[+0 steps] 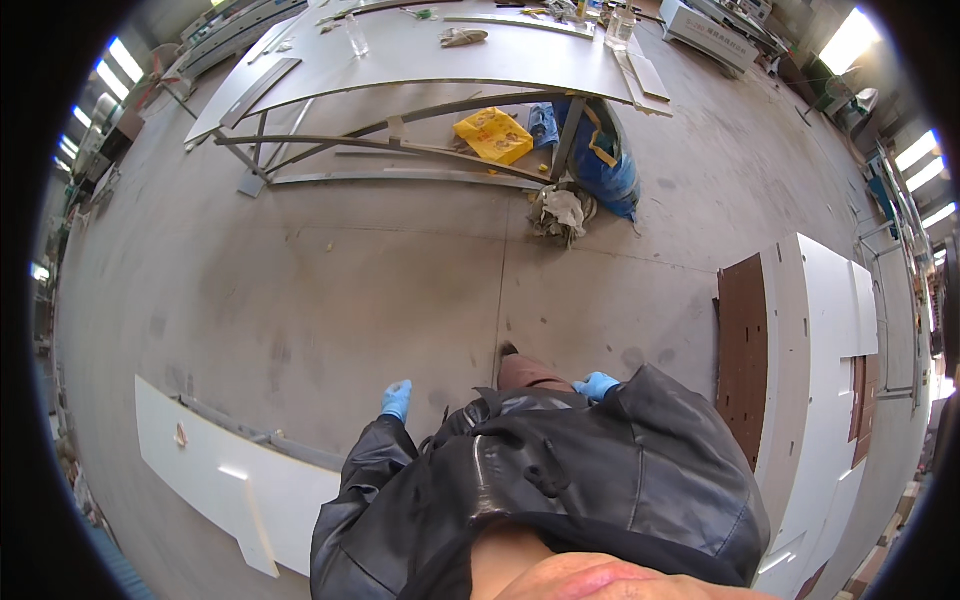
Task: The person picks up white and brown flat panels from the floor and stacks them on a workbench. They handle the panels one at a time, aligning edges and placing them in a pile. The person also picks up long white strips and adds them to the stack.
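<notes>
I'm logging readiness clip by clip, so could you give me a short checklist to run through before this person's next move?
1. Both hands gloved: ok; the left hand and right hand are both in blue.
2. Left hand free: ok; nothing shows in it.
3. Right hand free: cannot tell; it is partly hidden beside the black jacket.
4. Tabletop bare: not ok; a clear container and other items sit on the white table.
5. Floor by the table's right end unobstructed: not ok; a blue bag and crumpled material are there.
6. Panel stack at right steady: cannot tell; its support is not clearly visible.
</notes>
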The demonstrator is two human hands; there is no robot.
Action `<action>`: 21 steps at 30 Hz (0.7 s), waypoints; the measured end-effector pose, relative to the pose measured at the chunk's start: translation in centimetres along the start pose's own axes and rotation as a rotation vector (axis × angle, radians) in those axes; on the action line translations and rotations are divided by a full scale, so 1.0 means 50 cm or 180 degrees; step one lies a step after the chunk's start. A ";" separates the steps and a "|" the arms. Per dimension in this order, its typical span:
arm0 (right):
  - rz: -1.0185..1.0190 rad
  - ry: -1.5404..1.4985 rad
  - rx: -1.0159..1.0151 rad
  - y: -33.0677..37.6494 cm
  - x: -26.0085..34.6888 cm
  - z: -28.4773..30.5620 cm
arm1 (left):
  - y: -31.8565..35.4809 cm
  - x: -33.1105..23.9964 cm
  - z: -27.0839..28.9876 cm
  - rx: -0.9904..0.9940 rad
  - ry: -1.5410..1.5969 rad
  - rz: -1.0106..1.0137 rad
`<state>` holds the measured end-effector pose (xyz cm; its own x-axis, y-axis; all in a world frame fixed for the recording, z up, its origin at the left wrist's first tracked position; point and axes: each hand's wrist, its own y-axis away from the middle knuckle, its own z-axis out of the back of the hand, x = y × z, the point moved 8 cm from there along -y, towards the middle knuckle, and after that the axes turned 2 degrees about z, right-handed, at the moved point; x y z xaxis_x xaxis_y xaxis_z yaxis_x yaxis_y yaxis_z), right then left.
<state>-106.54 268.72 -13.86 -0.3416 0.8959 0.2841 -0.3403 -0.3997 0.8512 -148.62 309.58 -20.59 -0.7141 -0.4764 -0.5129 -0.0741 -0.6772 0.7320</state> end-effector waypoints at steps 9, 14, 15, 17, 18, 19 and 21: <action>0.0414 0.0790 -0.0037 -0.382 0.446 0.262 | -0.238 -0.190 0.114 0.0131 0.0542 0.0202; 0.1316 0.1692 -0.0027 -0.497 0.890 0.438 | -0.267 -0.185 0.284 -0.0542 0.1243 0.0812; 0.1409 0.1910 0.0035 -0.521 0.974 0.462 | -0.269 -0.171 0.312 -0.0735 0.1354 0.1127; 0.1599 0.1933 -0.0056 -0.570 1.150 0.508 | -0.295 -0.169 0.346 -0.0663 0.1379 0.1281; 0.1733 0.1807 -0.0067 -0.592 1.235 0.526 | -0.308 -0.163 0.365 -0.0726 0.1282 0.1401; 0.1812 0.1766 -0.0064 -0.621 1.326 0.538 | -0.333 -0.161 0.384 -0.0788 0.1173 0.1534; 0.1794 0.1747 -0.0058 -0.674 1.479 0.543 | -0.404 -0.177 0.402 -0.0555 0.1132 0.1486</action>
<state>-96.51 353.70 -9.56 -0.8492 0.3349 0.4082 0.0004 -0.7727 0.6348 -154.77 338.73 -21.83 -0.3652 -0.8826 -0.2960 0.3271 -0.4193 0.8469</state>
